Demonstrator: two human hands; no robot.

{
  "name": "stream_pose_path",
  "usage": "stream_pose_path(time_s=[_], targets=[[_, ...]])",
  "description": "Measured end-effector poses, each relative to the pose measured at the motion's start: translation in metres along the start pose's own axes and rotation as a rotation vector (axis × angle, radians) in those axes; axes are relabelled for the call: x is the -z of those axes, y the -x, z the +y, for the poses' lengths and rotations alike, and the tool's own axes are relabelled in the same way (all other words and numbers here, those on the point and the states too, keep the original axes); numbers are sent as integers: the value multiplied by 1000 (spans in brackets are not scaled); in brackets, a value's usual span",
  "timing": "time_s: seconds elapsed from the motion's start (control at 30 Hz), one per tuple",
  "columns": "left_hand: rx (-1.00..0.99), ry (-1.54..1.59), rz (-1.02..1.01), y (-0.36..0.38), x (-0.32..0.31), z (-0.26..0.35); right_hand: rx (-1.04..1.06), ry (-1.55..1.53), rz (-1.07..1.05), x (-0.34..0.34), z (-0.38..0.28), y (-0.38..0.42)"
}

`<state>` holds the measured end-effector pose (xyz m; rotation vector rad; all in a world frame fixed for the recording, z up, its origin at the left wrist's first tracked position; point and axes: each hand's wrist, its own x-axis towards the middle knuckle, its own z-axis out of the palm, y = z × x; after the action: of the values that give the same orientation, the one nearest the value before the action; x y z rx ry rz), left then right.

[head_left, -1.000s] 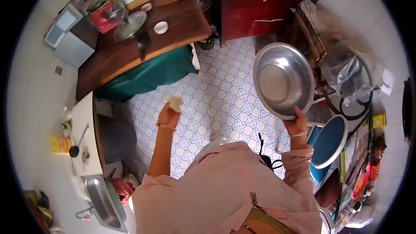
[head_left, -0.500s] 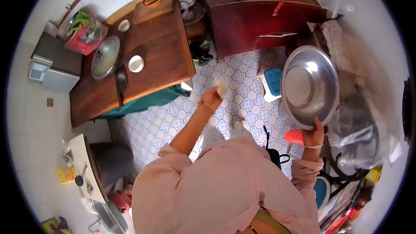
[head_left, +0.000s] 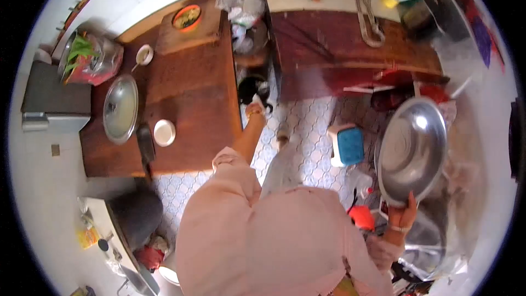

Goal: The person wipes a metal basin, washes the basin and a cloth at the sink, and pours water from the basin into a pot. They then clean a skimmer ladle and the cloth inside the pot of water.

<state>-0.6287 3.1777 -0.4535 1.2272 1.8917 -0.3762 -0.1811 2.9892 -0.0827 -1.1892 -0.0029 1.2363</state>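
My right hand [head_left: 402, 216] grips the near rim of a large metal basin [head_left: 408, 153], which is tilted on its side with its shiny hollow toward me. My left hand [head_left: 255, 111] reaches forward beside the table's right end, fingers closed on a small whitish crumpled piece that looks like tissue. Just beyond it, in the gap between table and cabinet, is a dark bin with a black bag [head_left: 249, 89]. Motion blur softens the left fingers.
A wooden table [head_left: 192, 77] on the left bears a lidded pan [head_left: 121, 108], a white bowl [head_left: 164, 132] and a cleaver [head_left: 145, 145]. A dark red cabinet [head_left: 312, 74] stands ahead. On the tiled floor are a blue-topped stool [head_left: 349, 146] and a red object [head_left: 361, 217].
I have stepped forward. My left hand, still holding the whitish piece, has moved toward the black-bagged bin. The basin has come along in my right hand.
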Motion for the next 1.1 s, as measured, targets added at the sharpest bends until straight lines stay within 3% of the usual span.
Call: stream_pose_path(time_s=[0.03,0.1,0.13,0.17,0.4,0.43,0.57,0.6,0.73,0.77,0.8,0.87,0.93,0.97,1.0,1.03,1.07,1.1], targets=[[91,256,37,-20,11,0,34,29,-2,-9,-1,-10],[329,1262,113,-48,27,-2,33,23,17,-38,-3,-24],[397,1606,152,-55,33,-3,22,16,39,-47,-6,-26],[408,1717,145,-62,31,-4,41,58,46,-52,-5,-36],[234,1985,-89,-17,-24,13,-52,79,-3,-128,8,-64],[199,2005,-100,-8,-30,19,-82,106,-111,-126,8,-74],[121,2033,-36,30,-35,38,-186,208,-313,-152,20,-92],[108,1920,-68,55,-19,37,-197,235,-362,-158,27,-91],[-335,2118,79,133,-32,-4,-298,345,-555,-160,46,-87],[-237,2169,136,161,-32,-17,-361,348,-598,-163,56,-87],[-373,2077,202,163,-58,-41,-419,368,-669,-170,68,-87],[-105,2159,399,238,-65,-70,-505,419,-858,-180,98,-68],[-16,2247,500,289,-97,-110,-611,455,-960,-185,135,-55],[119,2319,537,305,-119,-131,-543,574,-1047,-182,154,-50],[70,2265,665,319,-154,-154,-690,518,-1058,-185,165,-27],[99,2481,665,337,-179,-175,-836,469,-1059,-189,175,-4],[131,2339,886,341,-214,-190,-848,475,-1086,-189,188,19],[466,2662,785,385,-197,-196,-847,512,-1131,-186,199,41]])
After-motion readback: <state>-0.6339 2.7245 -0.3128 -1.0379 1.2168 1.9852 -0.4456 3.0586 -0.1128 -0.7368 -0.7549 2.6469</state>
